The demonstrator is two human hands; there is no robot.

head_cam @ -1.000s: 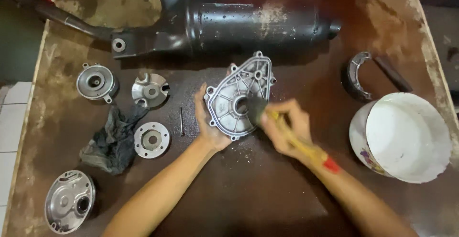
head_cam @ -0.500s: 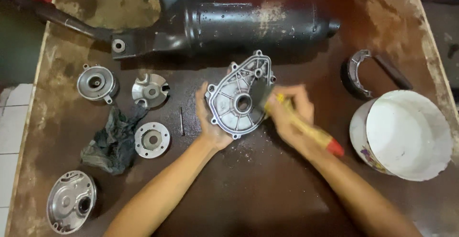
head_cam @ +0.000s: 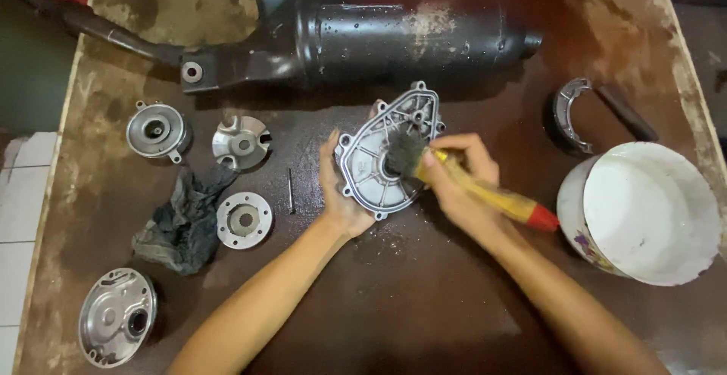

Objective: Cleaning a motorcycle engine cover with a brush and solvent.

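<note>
Engine cover (head_cam: pixel 382 164), the ribbed grey casting at the centre of the frame, is what I have in hand. My left hand (head_cam: pixel 341 193) props it up off the desk (head_cam: pixel 424 299), tilted with its hollow inner face toward me, fingers curled behind its left edge in a closed grip. My right hand (head_cam: pixel 462 182) has its grip closed on a paintbrush (head_cam: pixel 485 193) with a yellow handle and red end; the dark bristles press into the middle of the casting, near the central bore.

Judging progress: the casting's ribs look fairly bright, though I cannot tell how much grime remains in the recesses or on the far side, which is hidden. I would call the brushing under way, not finished. Small specks lie on the desk just below the casting.

Left of my hands sit four other metal parts: a round hub (head_cam: pixel 155 129) and a finned disc (head_cam: pixel 241 142) in the upper left, a flat flanged ring (head_cam: pixel 244 220) beside a dark rag (head_cam: pixel 182 216), and a larger round cover (head_cam: pixel 117 326) at the lower left. All look metallic and fairly clean from here, but none is being touched. A thin pin (head_cam: pixel 291 190) lies near my left wrist.

At the right stands a white bowl (head_cam: pixel 644 212); I cannot tell what it holds. Above it lies a curved brake shoe (head_cam: pixel 568 114), and a black exhaust muffler (head_cam: pixel 379 38) spans the top of the frame.
</note>
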